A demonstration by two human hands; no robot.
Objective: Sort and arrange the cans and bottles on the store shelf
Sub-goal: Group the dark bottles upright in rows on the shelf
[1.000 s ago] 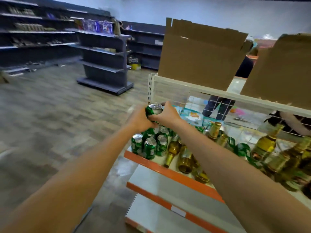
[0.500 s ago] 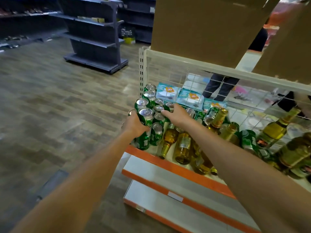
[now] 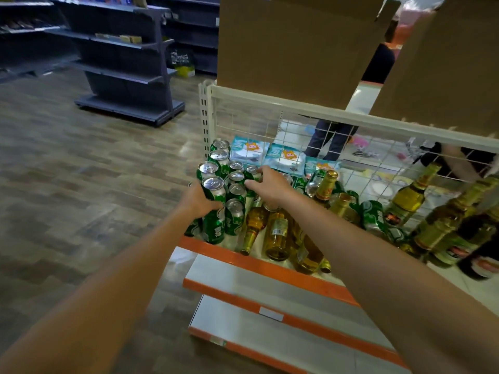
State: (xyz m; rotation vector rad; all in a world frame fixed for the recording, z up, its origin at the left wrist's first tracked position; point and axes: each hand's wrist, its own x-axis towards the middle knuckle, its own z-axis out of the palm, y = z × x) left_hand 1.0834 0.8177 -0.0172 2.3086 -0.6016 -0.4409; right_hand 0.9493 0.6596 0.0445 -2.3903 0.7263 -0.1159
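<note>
1. Left hand (image 3: 201,202): fingers and thumb wrapped round a tall green aluminium can (image 3: 216,211) with a silver top. The can is upright at the front left corner of the white store shelf with an orange front lip (image 3: 270,269) and touches its neighbours. It reads as being seated into the front row.
2. Right hand (image 3: 270,184): unclenched, fingers spread and laid against the right flank of the block of upright green cans (image 3: 229,171), up near the tops. It grasps nothing that shows. Likely a stop, so the rows pack tight while the left hand sets its can.
3. The block sits hard against the shelf's left end and runs back toward the white wire-mesh back panel (image 3: 256,122). Sorting looks part done: cans are gathered on the left, the rest unsorted.
4. Just right of the block, amber glass bottles with gold foil necks (image 3: 276,233) lie on their sides, one neck reaching the lip. They fill the floor where more can rows would go, and may roll if nudged.
5. Further right, loose green cans lying on their sides (image 3: 374,215) are mixed in with the bottles. Yellow-green glass bottles (image 3: 407,198) stand near the mesh. The far right is blurred.
6. At the back are blue-and-white tissue packs (image 3: 249,152); I cannot tell which side of the mesh they are on. Another person's legs (image 3: 329,136) show beyond it.
7. Brown cardboard boxes (image 3: 294,44) sit on top of the unit, probably limiting headroom when tall bottles are stood up.
</note>
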